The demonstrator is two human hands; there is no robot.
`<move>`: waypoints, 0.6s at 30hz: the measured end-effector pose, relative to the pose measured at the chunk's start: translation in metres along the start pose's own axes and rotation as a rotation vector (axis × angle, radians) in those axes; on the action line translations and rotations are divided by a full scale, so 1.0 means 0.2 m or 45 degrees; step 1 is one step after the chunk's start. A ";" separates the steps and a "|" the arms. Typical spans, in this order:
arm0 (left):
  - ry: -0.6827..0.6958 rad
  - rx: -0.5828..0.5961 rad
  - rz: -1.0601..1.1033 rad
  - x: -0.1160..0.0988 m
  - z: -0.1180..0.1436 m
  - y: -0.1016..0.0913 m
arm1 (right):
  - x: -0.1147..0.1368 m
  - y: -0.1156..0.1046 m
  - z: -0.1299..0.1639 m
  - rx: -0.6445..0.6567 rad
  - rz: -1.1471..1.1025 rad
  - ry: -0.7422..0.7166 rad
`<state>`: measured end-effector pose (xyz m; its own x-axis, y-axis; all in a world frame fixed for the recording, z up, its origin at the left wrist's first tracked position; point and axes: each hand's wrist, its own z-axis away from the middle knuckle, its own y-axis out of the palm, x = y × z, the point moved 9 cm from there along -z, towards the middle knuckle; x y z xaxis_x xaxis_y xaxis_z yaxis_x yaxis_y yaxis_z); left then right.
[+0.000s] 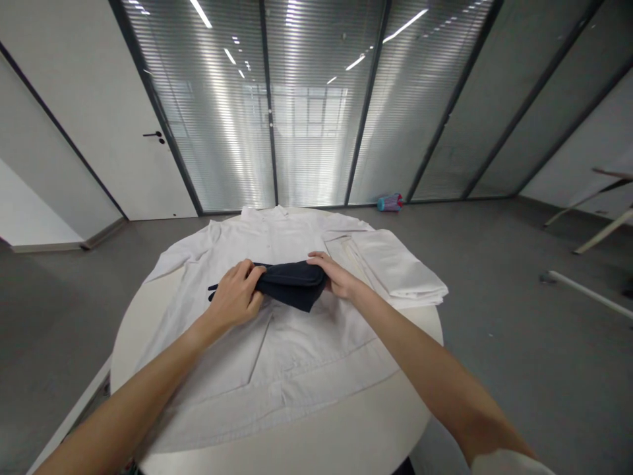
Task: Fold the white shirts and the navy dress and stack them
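Note:
A dark navy folded cloth item [291, 280] is held between my two hands, just over a white coat [306, 359] spread out across the table. My left hand [236, 293] wraps round its left end, and a narrow dark end sticks out beyond my fingers on the left. At the other end, my right hand [333, 274] grips it with the thumb on top; the fingers underneath are partly hidden. Folded as it is, its exact kind does not show. To the right of my right hand, a folded white cloth [395, 264] lies partly on the coat.
The round white table [366, 429] carries the coat and cloth. A glass wall with blinds [316, 132] stands behind, with a white door [133, 119] at left. On the grey floor lies a blue and purple object [390, 202]. Furniture legs [603, 234] show at right.

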<state>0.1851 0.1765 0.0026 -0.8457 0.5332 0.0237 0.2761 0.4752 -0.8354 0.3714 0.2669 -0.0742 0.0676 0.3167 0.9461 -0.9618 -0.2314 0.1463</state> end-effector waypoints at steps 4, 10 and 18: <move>0.021 -0.037 -0.131 0.05 -0.04 -0.06 | 0.03 0.07 0.05 0.087 0.026 -0.040; -0.055 -0.179 -0.259 0.04 -0.30 -0.31 | 0.38 -0.08 0.12 -0.192 0.194 -0.591; 0.207 -0.620 0.636 -0.38 -0.93 -0.15 | 0.89 -0.78 0.70 -0.949 0.586 -1.408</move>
<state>0.3271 0.2520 0.1285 -0.4966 0.8481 -0.1849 0.8174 0.3852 -0.4283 0.5705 0.2311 0.1110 -0.4512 -0.6087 0.6527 -0.8435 0.5296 -0.0892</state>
